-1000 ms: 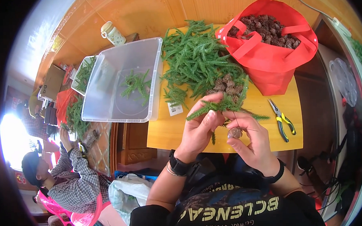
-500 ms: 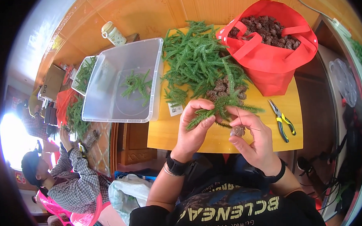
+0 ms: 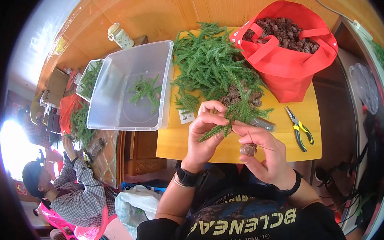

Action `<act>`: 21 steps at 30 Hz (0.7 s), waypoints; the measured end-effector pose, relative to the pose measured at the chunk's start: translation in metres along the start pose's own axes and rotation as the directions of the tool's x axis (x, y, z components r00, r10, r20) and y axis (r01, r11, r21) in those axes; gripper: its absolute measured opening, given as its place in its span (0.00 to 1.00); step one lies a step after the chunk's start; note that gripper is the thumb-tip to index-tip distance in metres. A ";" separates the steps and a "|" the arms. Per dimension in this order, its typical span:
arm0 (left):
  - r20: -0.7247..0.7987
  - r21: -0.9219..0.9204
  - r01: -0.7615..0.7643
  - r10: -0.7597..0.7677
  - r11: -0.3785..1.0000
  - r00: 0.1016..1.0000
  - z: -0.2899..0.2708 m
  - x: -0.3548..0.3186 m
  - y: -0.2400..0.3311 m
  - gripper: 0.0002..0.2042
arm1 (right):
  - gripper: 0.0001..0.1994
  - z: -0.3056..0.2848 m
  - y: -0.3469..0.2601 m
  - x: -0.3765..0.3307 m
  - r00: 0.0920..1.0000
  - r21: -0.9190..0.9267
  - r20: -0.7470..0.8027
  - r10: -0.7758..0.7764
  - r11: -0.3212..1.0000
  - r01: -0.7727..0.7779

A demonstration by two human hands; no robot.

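My left hand (image 3: pixel 205 132) pinches a green fir sprig (image 3: pixel 239 114) above the front edge of the yellow table (image 3: pixel 175 140). My right hand (image 3: pixel 264 153) grips a small brown pine cone (image 3: pixel 247 149) and a thin wire just below the sprig. Both hands sit close together, almost touching. A heap of green sprigs (image 3: pixel 209 65) lies behind them, with a small pile of pine cones (image 3: pixel 238 94) in it.
A red bag (image 3: pixel 292 70) full of pine cones stands at the back right. A clear plastic bin (image 3: pixel 128 86) with a few sprigs lies left of the heap. Yellow-handled pliers (image 3: pixel 298 128) lie at the right. Another person (image 3: pixel 75 189) sits at lower left.
Both hands have lifted slightly and drawn together. The sprig has turned in my left hand, and the cone sits lower against my right palm.
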State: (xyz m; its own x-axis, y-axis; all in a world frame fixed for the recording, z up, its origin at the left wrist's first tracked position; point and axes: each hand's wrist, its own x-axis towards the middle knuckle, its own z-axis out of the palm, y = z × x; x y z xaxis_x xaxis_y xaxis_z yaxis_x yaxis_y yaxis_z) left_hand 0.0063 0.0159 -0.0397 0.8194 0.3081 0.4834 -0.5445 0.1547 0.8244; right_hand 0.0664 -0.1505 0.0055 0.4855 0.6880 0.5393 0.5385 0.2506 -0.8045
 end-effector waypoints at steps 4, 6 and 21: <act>-0.017 0.045 -0.008 0.009 0.999 1.000 0.001 0.001 0.004 0.12 | 0.14 -0.002 -0.004 0.003 0.998 -0.167 -0.045 0.038 0.985 -0.045; -0.009 0.166 -0.052 0.054 0.985 0.999 0.002 0.003 0.007 0.12 | 0.15 -0.002 -0.005 0.003 0.996 -0.173 -0.061 0.058 0.983 -0.067; -0.109 -0.285 0.060 -0.095 0.957 0.989 0.006 -0.004 0.005 0.11 | 0.18 -0.001 -0.013 0.003 0.993 -0.248 -0.093 0.069 0.965 -0.091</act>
State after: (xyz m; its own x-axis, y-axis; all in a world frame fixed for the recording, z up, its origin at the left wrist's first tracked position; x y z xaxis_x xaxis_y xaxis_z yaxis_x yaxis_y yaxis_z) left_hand 0.0011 0.0100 -0.0360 0.8430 0.3924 0.3679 -0.5224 0.4339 0.7341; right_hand 0.0614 -0.1524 0.0180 0.5838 0.6373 0.5030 0.6459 0.0107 -0.7633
